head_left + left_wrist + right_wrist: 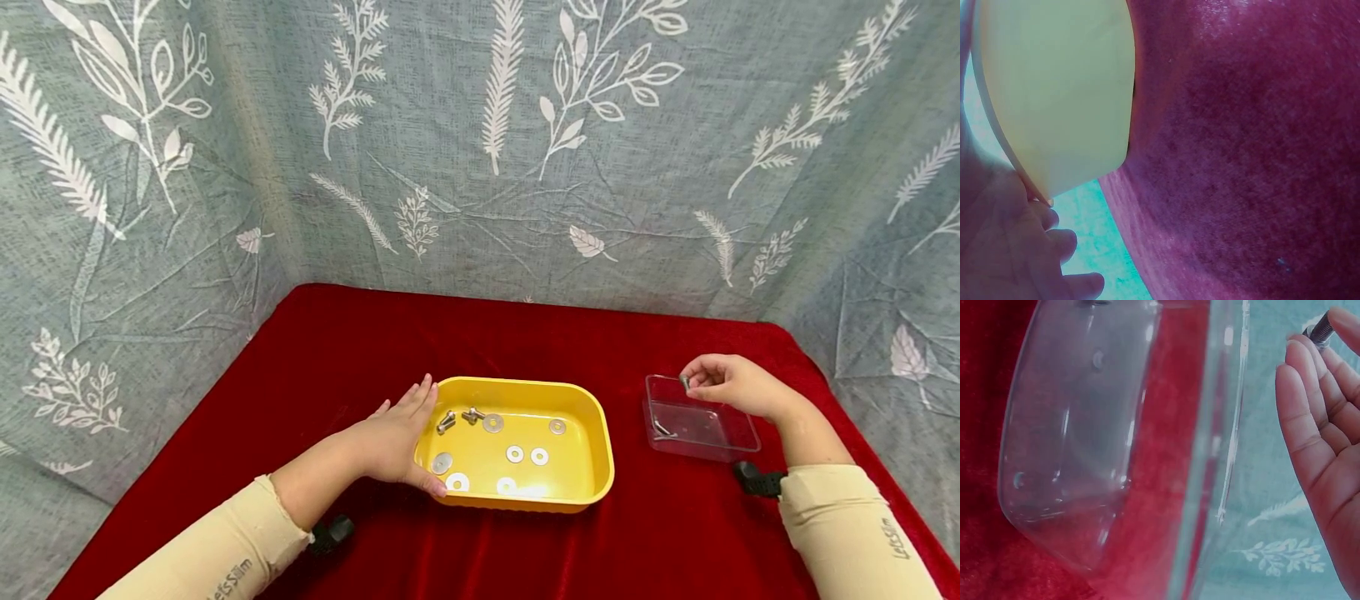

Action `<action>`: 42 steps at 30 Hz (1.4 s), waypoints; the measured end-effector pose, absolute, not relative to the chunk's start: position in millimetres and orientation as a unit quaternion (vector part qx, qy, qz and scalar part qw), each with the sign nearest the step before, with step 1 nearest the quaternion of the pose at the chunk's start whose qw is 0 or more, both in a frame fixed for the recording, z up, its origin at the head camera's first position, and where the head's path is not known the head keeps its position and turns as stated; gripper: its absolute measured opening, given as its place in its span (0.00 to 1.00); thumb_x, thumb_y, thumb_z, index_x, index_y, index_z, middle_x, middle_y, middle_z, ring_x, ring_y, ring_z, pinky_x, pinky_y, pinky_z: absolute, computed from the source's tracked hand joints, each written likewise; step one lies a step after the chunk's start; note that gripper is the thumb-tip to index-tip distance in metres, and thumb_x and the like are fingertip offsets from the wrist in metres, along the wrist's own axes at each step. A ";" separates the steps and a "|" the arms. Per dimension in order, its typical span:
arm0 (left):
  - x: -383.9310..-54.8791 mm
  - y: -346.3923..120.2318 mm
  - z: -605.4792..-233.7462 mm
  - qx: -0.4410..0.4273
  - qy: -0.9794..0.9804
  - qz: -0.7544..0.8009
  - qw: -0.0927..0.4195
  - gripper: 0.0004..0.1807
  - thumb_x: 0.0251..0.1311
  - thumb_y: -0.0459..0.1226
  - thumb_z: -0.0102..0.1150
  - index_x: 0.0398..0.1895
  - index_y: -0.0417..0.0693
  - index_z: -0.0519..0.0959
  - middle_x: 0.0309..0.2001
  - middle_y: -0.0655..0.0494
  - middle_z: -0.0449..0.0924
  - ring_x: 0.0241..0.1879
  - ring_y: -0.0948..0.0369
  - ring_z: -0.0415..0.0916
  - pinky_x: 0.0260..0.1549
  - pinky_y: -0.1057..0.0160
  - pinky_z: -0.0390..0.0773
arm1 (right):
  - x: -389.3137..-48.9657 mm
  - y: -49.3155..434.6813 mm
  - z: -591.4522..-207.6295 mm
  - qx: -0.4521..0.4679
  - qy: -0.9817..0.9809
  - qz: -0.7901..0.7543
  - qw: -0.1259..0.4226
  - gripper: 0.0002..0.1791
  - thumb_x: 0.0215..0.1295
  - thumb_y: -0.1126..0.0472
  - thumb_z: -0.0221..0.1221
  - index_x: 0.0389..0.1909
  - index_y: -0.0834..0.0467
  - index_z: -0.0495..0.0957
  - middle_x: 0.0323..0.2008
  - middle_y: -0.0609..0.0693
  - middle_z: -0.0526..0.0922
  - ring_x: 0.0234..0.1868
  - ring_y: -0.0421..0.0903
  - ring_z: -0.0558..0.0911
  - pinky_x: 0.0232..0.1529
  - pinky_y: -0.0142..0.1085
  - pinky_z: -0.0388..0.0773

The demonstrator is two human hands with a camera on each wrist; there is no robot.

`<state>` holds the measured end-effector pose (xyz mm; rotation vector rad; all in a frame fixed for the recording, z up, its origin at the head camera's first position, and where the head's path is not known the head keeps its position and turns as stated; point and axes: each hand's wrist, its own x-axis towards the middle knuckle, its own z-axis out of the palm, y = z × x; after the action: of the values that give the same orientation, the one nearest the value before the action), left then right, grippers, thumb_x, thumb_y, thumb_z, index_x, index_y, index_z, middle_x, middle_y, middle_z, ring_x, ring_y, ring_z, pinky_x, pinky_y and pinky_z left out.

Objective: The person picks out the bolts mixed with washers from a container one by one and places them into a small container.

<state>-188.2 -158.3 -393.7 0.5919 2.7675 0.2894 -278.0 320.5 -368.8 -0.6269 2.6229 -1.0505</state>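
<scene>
My left hand (393,433) lies against the left end of a yellow tray (606,450), fingers stretched toward its back corner and thumb on the front rim. Inside the tray are a few metal bolts (446,422) and several flat washers (514,454). In the left wrist view, the spread fingers (1063,244) touch the tray's rim. Over a clear plastic box (701,450) on the right, my right hand (738,385) pinches a bolt (1321,330) between thumb and fingertips; its threads show in the right wrist view. More metal hardware (663,428) lies at the box's left side.
Red velvet cloth (375,333) covers the table beneath both containers. A grey-green curtain (450,208) with white leaf patterns hangs behind and at both sides. Black straps with small cameras (757,481) sit at the wrists, by the beige sleeves.
</scene>
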 end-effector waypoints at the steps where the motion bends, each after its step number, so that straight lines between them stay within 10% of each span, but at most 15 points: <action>1: -188.2 -158.1 -393.6 0.206 0.962 0.102 0.148 0.75 0.25 0.73 0.59 0.71 0.39 0.36 0.72 0.44 0.29 0.70 0.50 0.34 0.62 0.41 0.47 | -278.2 320.6 -370.2 -0.216 0.899 -0.361 0.125 0.15 0.57 0.65 0.61 0.42 0.70 0.74 0.32 0.53 0.79 0.33 0.37 0.77 0.33 0.31 0.76; 42: -186.1 -158.3 -390.2 0.212 0.960 0.106 0.147 0.74 0.28 0.71 0.61 0.71 0.38 0.36 0.71 0.44 0.28 0.70 0.49 0.34 0.62 0.41 0.47 | -293.1 219.7 -329.4 -0.293 0.876 -0.364 0.122 0.11 0.58 0.65 0.60 0.43 0.61 0.78 0.36 0.52 0.82 0.39 0.44 0.80 0.40 0.31 0.76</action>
<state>-186.1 -158.3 -390.2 0.6116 2.7635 0.3049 -293.1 219.7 -329.4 -0.8537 2.5558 -1.0624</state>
